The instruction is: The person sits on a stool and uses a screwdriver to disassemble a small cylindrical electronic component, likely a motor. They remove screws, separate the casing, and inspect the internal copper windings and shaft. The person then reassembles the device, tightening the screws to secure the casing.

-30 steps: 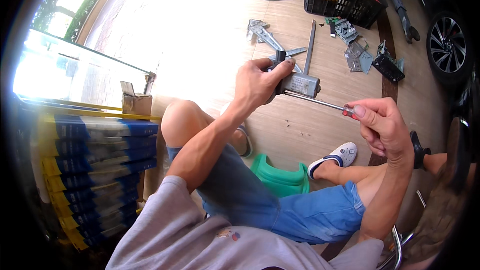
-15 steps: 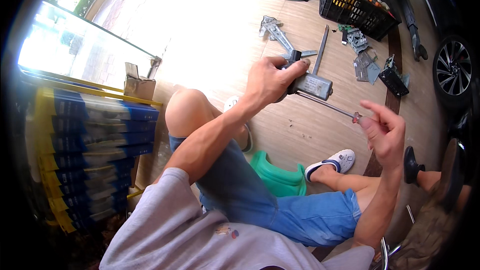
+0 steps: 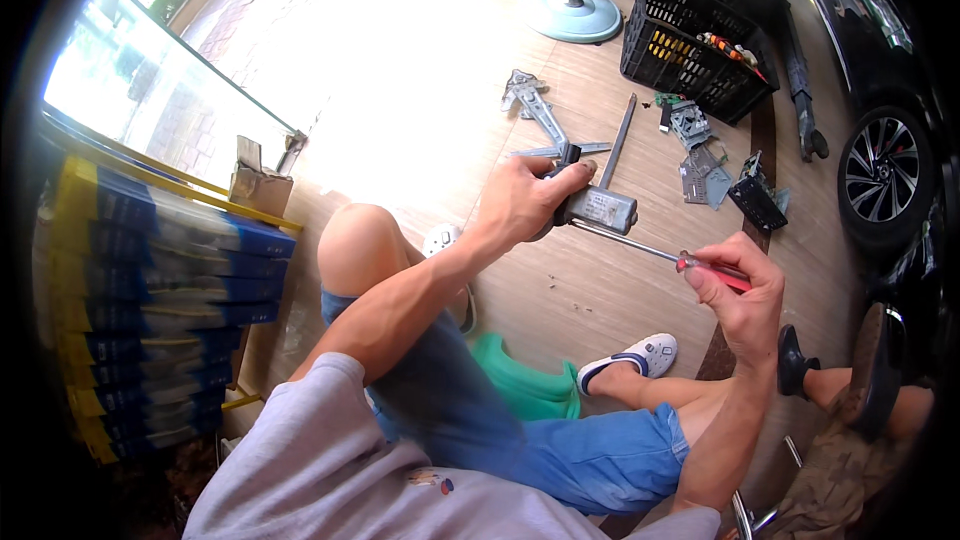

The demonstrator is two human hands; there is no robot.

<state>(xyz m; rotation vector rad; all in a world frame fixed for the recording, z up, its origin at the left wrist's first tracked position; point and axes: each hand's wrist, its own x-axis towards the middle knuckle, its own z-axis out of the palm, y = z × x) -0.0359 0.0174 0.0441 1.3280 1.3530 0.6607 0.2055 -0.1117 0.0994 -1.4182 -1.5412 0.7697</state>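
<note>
Gripping a small grey motor (image 3: 600, 208), the left hand (image 3: 522, 202) held it in the air above the wooden floor (image 3: 560, 290), fingers wrapped around its near end and thumb laid along the top. A screwdriver (image 3: 660, 255) ran from the motor's lower edge out to the right hand (image 3: 742, 290), its thin shaft tip touching the motor and its red handle pinched between the closed fingers and thumb. Beyond the motor, on the floor, lay a metal linkage (image 3: 540, 115) and a straight grey bar (image 3: 618, 140), close to each other. Right of the motor sat a few loose metal parts (image 3: 705, 165) and a dark block (image 3: 755, 202). Farther off than those stood a black crate (image 3: 690, 50), with a fan base (image 3: 572, 12) just left of it. A car wheel (image 3: 882, 178) showed well to the right of the motor. Below the motor were the person's bare knee (image 3: 362, 245), a green stool (image 3: 525, 390) and a white shoe (image 3: 630, 360). Far left of the motor stood stacked blue and yellow boxes (image 3: 160, 290), with a small carton (image 3: 258, 185) above them.
</note>
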